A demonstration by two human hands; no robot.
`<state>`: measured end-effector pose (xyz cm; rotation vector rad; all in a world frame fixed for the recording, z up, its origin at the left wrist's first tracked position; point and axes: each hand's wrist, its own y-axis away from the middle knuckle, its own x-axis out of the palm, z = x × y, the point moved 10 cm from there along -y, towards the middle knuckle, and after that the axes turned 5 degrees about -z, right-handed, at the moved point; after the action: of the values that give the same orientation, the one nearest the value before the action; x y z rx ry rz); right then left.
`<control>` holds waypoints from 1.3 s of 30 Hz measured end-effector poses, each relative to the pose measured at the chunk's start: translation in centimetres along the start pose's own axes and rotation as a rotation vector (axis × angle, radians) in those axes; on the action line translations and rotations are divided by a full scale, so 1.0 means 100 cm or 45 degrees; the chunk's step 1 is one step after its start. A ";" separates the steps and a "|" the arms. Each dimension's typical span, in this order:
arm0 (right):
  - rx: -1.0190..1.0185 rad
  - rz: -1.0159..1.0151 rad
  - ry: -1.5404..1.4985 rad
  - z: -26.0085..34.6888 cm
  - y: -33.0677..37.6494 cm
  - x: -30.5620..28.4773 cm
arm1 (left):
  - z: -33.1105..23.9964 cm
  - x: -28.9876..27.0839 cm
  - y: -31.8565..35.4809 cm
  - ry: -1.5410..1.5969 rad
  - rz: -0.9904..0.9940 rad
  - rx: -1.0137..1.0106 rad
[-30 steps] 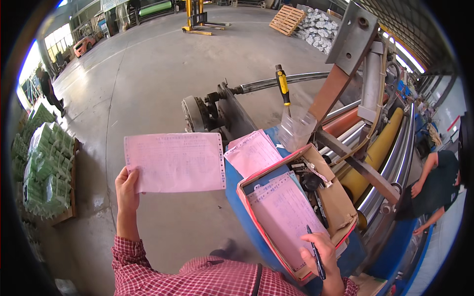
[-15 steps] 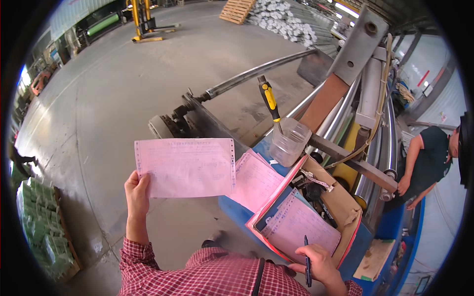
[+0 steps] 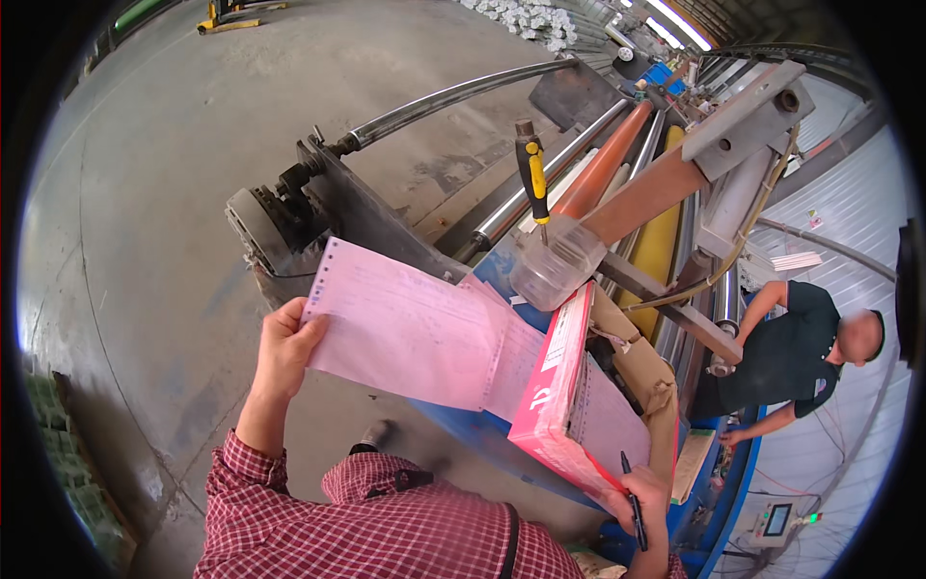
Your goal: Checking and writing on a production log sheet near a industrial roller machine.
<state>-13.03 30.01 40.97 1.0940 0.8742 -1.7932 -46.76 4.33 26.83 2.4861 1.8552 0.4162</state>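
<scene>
Factory workshop, orange machine roller (image 3: 610, 156), concrete floor (image 3: 193, 193), control panel (image 3: 776, 520)

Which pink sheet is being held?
The leftmost sheet, pinched at its left edge by the left hand; another sheet shows past its right end, and pink paper also lies in the box.

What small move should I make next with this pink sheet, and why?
Probably lower your left hand and lay the pink sheet on the pink papers beside the red-sided box. The sheet's right end overlaps those papers in this view, and your right hand, near the box, holds a pen, so the left seems better placed.
</scene>
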 end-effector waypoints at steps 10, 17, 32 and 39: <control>-0.028 -0.025 -0.047 -0.002 -0.002 -0.003 | 0.029 0.106 0.029 -0.275 0.276 0.095; -0.086 -0.057 -0.062 -0.004 0.009 0.017 | 0.037 0.151 0.012 -0.824 0.288 0.483; -0.131 -0.152 -0.092 -0.005 0.017 0.024 | 0.005 0.169 0.027 -1.273 0.243 1.240; -0.133 -0.164 -0.072 -0.003 0.019 0.023 | -0.009 0.163 0.020 -1.149 0.522 1.321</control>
<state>-11.83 28.82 38.54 0.9342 1.0118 -1.8520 -40.83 19.01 31.39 2.6789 1.2499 -1.7763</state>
